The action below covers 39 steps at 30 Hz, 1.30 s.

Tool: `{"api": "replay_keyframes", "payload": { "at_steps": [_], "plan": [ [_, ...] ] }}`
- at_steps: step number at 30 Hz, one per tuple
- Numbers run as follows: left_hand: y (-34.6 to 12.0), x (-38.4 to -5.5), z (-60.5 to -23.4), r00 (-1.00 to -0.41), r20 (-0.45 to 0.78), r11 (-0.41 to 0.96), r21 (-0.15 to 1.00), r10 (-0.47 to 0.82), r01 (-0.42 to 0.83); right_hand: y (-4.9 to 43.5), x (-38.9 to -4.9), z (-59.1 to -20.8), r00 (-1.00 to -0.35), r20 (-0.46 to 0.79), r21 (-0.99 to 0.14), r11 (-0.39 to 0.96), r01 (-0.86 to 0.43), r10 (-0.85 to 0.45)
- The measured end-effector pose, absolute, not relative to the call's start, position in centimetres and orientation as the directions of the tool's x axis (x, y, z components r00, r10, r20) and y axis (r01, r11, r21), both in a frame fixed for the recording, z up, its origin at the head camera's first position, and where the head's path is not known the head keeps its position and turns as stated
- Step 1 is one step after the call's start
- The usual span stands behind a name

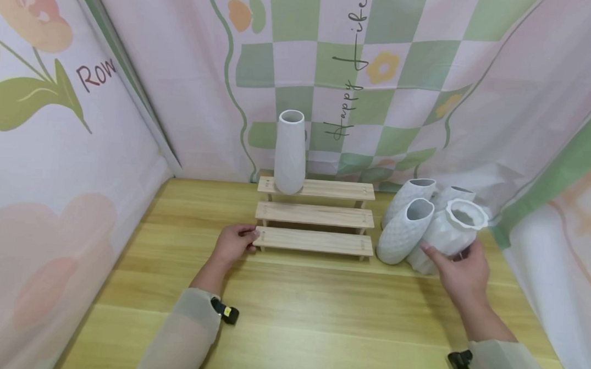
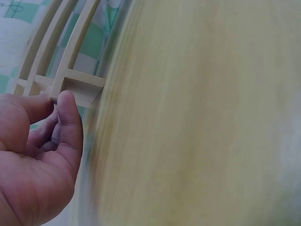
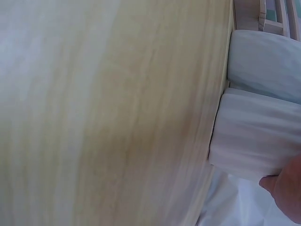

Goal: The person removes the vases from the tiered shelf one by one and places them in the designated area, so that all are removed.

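Observation:
A three-tier wooden display stand (image 1: 313, 240) stands toward the back of the table. My left hand (image 1: 234, 244) pinches the left end of its lowest board between thumb and finger, seen close up in the left wrist view where the fingertips (image 2: 69, 101) meet the board's end. On the top tier a tall, slim white vase (image 1: 290, 154) stands upright. To the right, my right hand (image 1: 465, 277) grips a white vase with a scalloped rim (image 1: 444, 235), thumb on its near side. In the right wrist view that vase (image 3: 256, 134) sits low on the tabletop, its rim out of frame.
Beside the gripped vase is an oval-mouthed textured white vase (image 1: 403, 236). Behind them stand another textured vase (image 1: 404, 197) and a partly hidden vase (image 1: 456, 192). Patterned curtains (image 1: 403, 101) hang along the back and sides of the wooden table (image 1: 315, 306).

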<state>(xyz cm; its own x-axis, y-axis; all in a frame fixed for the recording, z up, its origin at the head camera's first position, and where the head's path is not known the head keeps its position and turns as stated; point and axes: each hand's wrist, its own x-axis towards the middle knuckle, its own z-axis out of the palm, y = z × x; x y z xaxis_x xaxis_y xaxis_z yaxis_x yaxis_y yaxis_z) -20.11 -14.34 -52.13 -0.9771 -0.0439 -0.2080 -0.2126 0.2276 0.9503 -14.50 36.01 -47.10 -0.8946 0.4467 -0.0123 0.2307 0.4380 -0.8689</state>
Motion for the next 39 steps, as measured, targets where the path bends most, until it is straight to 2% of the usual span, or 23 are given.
{"api": "replay_keyframes", "payload": {
  "at_steps": [12, 28, 39],
  "plan": [
    [-14.5, -19.8, -51.8, -0.973, -0.223, 0.219, 0.949, -0.049, -0.229, 35.9, -15.3, -47.7, -0.891, -0.028, -0.884, 0.405, 0.234, 0.454],
    [-14.5, -20.0, -52.3, -0.975, -0.217, 0.207, 0.953, -0.043, -0.222, 36.5, -14.6, -48.0, -0.896, -0.013, -0.889, 0.404, 0.214, 0.444],
    [-14.6, -19.9, -52.1, -0.976, -0.216, 0.225, 0.95, -0.028, -0.216, 37.0, -13.2, -48.4, -0.825, 0.074, -0.919, 0.36, 0.162, 0.56]
  ]
}}
